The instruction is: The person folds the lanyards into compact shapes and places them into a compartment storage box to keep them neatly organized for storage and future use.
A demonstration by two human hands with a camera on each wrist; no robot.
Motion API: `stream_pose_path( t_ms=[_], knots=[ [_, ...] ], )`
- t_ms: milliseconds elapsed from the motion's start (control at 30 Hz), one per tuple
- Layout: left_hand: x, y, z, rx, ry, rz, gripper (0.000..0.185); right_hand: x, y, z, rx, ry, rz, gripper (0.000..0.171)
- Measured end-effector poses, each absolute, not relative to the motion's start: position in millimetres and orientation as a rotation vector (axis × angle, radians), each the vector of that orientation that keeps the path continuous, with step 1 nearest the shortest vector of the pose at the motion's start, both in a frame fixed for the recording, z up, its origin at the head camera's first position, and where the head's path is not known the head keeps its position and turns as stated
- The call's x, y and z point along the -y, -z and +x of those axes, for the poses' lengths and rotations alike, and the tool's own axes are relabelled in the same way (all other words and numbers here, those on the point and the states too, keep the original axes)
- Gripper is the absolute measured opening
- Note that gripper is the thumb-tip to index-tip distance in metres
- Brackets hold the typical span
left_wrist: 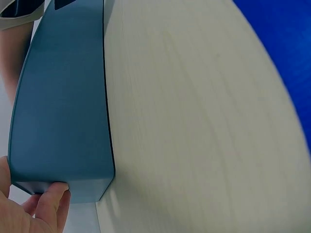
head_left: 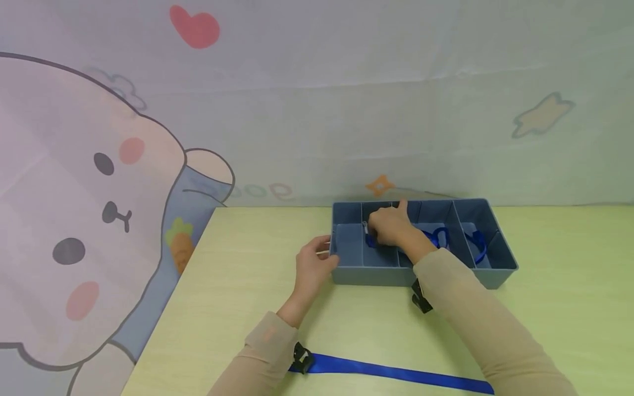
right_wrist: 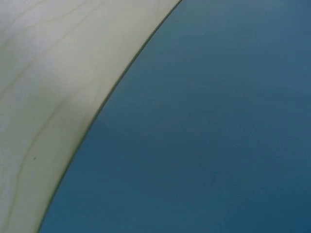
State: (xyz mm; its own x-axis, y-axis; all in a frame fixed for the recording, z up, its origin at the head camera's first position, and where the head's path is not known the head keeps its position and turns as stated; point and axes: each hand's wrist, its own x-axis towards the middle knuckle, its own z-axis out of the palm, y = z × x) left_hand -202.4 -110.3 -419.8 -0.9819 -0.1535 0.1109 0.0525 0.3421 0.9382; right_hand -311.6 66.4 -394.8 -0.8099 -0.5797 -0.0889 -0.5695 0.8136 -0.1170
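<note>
2 hands are at a blue-grey divided tray (head_left: 495, 269) on the worktop (head_left: 247, 308). The left hand (head_left: 313, 268) grips the tray's left end wall, fingers curled round the corner, probably to keep the tray from sliding. The right hand (head_left: 389, 225) reaches inside, above a middle compartment, with its fingers bent over a blue ribbon (head_left: 438, 237). It seems to pinch the ribbon's end, though the hand hides the contact. The tray's long axis runs left to right across the person, open side up. The ribbon loops rightward from the right hand through 2 compartments. A second, flat blue ribbon (head_left: 396, 372) lies on the worktop nearer the person than both hands, also running left to right.
</note>
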Motion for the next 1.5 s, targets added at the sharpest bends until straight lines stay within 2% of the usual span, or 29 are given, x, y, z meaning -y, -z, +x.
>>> stream_pose_path(
  t_ms=[200, 400, 800, 900, 1167, 1500],
  knots=[
    [110, 419, -200, 2.428, 1.734, 0.122, 0.043, -66, 394, -309, -2.858, 0.083, -0.890, 0.013],
    [109, 419, -201, 2.418, 1.713, 0.112, 0.042, -67, 388, -309, -2.800, 0.094, -0.855, 0.039],
    [109, 420, -200, 2.415, 1.723, 0.118, 0.041, -74, 374, -303, -2.696, 0.112, -0.928, 0.068],
    [109, 419, -200, 2.414, 1.726, 0.116, 0.041, -79, 369, -302, -2.672, 0.188, -0.969, 0.068],
    [109, 418, -202, 2.415, 1.725, 0.133, 0.041, -101, 354, -302, -2.707, 0.377, -1.184, 0.043],
    [111, 418, -204, 2.459, 1.674, 0.075, 0.042, -133, 336, -294, -2.759, 0.529, -1.198, 0.037]
  ],
)
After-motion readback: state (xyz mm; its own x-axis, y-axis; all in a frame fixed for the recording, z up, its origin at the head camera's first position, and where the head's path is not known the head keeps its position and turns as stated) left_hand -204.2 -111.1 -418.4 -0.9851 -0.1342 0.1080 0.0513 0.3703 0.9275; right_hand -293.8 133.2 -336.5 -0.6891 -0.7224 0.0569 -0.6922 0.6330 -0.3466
